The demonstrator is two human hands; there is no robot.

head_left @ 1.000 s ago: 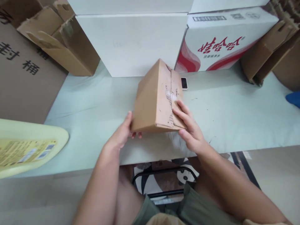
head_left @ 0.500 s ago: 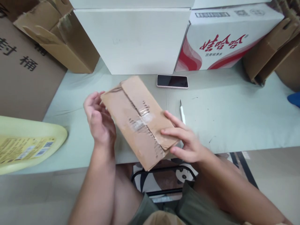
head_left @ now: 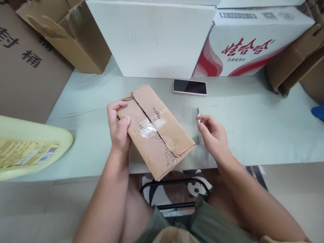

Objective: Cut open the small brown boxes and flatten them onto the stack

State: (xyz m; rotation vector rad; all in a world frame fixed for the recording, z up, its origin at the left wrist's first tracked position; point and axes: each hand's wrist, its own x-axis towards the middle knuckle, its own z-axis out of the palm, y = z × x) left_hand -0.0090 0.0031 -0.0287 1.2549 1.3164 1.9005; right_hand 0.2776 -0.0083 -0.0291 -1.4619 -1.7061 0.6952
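A flat brown cardboard box (head_left: 162,135) with torn tape along its seam lies slanted over the near edge of the pale green table (head_left: 253,128). My left hand (head_left: 118,130) grips the box's left end, thumb on top. My right hand (head_left: 214,136) is off the box, to its right. Its fingers are curled onto a small white-handled knife (head_left: 197,111) lying on the table. Only the blade tip shows past my fingertips.
A phone (head_left: 189,87) lies face up behind the box. A large white box (head_left: 157,37) and a red-and-white carton (head_left: 248,37) stand along the back. Brown cartons (head_left: 25,67) stand at left, folded cardboard (head_left: 291,64) at right. A yellow container (head_left: 25,148) lies at the near left.
The box went from standing on edge to lying flat and slanted, which uncovered the phone and knife. My right hand left the box and moved right onto the knife.
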